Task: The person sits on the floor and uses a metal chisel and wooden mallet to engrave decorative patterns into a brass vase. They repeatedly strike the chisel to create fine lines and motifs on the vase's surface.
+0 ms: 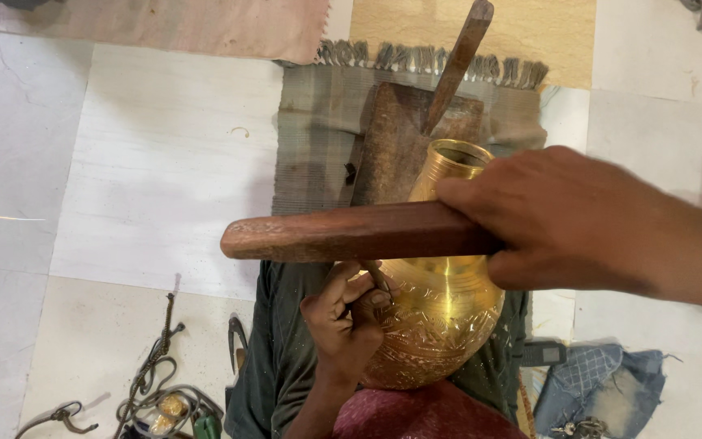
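A shiny brass pot [440, 313] with an engraved belly and a narrow open neck [452, 162] lies on my lap, its mouth pointing away. My right hand [578, 219] grips a thick reddish wooden mallet stick [351, 232], held level across the pot above its shoulder. My left hand [343, 321] pinches a small metal chisel [377, 278] against the pot's left side, its tip on the engraved band. The chisel is mostly hidden by my fingers and the stick.
A wooden block with a long handle [404, 138] rests on a fringed grey mat [318, 138] beyond the pot. Metal hooks and cords [152, 374] lie on the tile floor at lower left. A folded denim cloth [603, 378] and a small dark device [543, 353] sit at right.
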